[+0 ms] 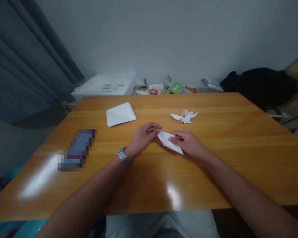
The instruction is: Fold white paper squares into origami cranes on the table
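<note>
A folded white paper (166, 140), pointed at its near end, is held between both hands just above the wooden table. My left hand (147, 134), with a metal watch (124, 156) on its wrist, pinches the paper's far left corner. My right hand (188, 142) grips its right side, thumb on top and fingers beneath. Beyond the right hand a folded paper crane (184, 116) stands with its wings spread. A stack of white paper sheets (120, 114) lies at the back left of the table.
The wooden table (139, 185) spans the view. On its left lies a pixelated, phone-like object (78, 148). Behind the far edge are a white tray-like box (106, 84), a green packet (180, 88) and small clutter. A dark cloth heap (260, 86) is at the right.
</note>
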Tool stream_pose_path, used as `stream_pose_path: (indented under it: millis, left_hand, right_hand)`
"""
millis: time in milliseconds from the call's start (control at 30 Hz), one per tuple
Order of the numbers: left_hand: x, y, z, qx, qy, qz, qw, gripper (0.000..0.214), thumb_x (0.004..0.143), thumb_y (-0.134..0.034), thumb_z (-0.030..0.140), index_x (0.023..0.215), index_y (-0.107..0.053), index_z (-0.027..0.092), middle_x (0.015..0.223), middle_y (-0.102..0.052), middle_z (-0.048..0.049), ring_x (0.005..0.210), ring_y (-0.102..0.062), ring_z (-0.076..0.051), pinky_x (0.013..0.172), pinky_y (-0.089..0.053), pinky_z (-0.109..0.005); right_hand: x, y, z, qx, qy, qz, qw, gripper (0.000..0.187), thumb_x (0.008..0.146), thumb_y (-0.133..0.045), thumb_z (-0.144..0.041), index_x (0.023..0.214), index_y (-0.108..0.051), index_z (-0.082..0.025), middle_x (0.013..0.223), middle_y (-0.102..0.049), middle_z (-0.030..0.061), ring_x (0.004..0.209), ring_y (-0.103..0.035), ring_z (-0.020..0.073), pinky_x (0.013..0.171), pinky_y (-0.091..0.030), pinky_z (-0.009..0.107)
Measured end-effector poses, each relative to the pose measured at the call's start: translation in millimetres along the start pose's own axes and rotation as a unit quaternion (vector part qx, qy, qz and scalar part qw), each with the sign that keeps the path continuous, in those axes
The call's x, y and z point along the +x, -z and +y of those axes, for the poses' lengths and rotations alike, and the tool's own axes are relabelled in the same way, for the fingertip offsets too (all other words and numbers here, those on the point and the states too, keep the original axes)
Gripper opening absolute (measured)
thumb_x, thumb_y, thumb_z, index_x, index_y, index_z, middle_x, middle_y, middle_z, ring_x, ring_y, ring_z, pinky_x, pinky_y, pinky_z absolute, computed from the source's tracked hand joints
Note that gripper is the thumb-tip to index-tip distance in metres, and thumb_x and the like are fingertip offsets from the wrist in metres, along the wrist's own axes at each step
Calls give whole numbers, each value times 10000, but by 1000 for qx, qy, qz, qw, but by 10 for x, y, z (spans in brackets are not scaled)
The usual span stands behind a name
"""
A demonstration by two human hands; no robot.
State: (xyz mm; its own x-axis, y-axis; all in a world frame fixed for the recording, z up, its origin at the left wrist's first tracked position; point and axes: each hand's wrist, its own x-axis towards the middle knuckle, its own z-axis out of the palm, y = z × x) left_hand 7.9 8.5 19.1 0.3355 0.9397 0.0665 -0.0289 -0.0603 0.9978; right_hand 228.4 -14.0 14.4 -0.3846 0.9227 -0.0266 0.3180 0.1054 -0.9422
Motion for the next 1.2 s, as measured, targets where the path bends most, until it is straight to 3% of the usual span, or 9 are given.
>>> stream_pose_path:
  millis: [300, 467, 767, 933, 1200]
  left_hand:
    - [0, 14, 2, -15, 15, 9, 1000, 275, 899, -670, 368, 1067, -664, 150, 799, -693, -36, 740, -674, -125, 727, -584, -263]
    - [3, 7, 12, -5, 4, 11, 1000, 272, 879, -695, 382, 999, -680, 138, 917, -712, -63, 805, -674, -130, 750, -578, -255]
    - [-40, -19, 114, 120, -28, -24, 992, 321, 859, -713, 436, 993, -693, 145, 968, -732, -77, 846, -677, -157, 768, -543, -269]
    - [-38, -19, 76, 203, -34, -31, 978, 292, 897, -658, 435, 961, -738, 162, 905, -752, -50, 784, -661, -154, 700, -501, -249]
    - [-13, 30, 11, 210, -31, -28, 977, 286, 903, -642, 417, 929, -750, 154, 860, -748, -48, 734, -635, -147, 660, -471, -242]
  right_hand:
    - [0, 0, 13, 1, -2, 2, 1000, 354, 922, -583, -488, 907, -660, -143, 741, -576, 7, 626, -464, 129, 552, -323, 253]
    - [-2, 10, -3, -20, 5, 12, 1000, 352, 917, -582, -486, 893, -662, -143, 744, -604, 17, 636, -487, 138, 564, -341, 260]
    - [4, 18, 4, -57, 15, 34, 998, 325, 923, -581, -457, 938, -699, -155, 837, -706, 61, 734, -603, 192, 632, -418, 284]
    - [3, 16, 8, -88, 28, 26, 995, 285, 932, -575, -418, 924, -698, -161, 840, -695, 50, 753, -599, 190, 662, -422, 285]
    - [-19, 16, -52, -85, 40, 8, 996, 279, 941, -561, -413, 947, -691, -165, 868, -693, 50, 768, -595, 190, 677, -420, 288]
